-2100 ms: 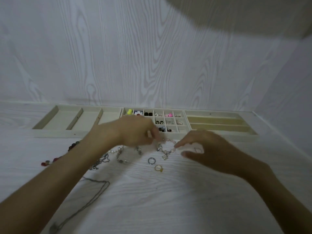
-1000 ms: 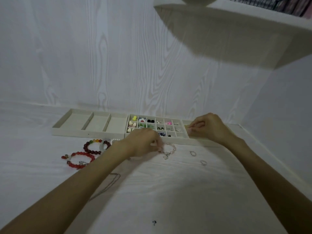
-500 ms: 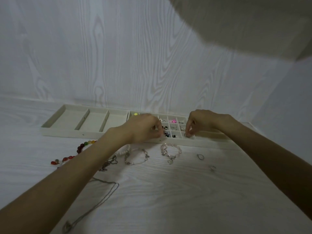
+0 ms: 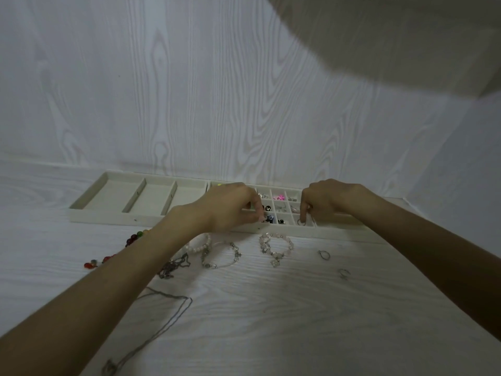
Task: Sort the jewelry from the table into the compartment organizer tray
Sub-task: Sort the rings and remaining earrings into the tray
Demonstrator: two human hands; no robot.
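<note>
The cream organizer tray [image 4: 113, 214] lies along the wall, with three wide compartments on the left and a grid of small cells in the middle. My left hand [image 4: 230, 208] hovers over the grid's front cells, fingertips pinched on a small dark piece. My right hand [image 4: 321, 202] pinches a small silver ring [image 4: 300, 221] at the grid's front right cell. On the table lie a pink bead bracelet [image 4: 275, 246], a silver charm bracelet [image 4: 221, 256], a pearl bracelet [image 4: 199, 244] and two rings [image 4: 324, 255] [image 4: 343, 273].
Red and dark bead bracelets [image 4: 113, 253] lie partly hidden under my left forearm. A tangled chain [image 4: 173, 265] and a long thin necklace [image 4: 160, 316] lie nearer me. The wall stands right behind the tray, and a shelf hangs at the upper right.
Both hands rose from the loose jewelry to the tray's grid. My right hand lowered a ring to the front right cell; my left hand settled over the front cells.
</note>
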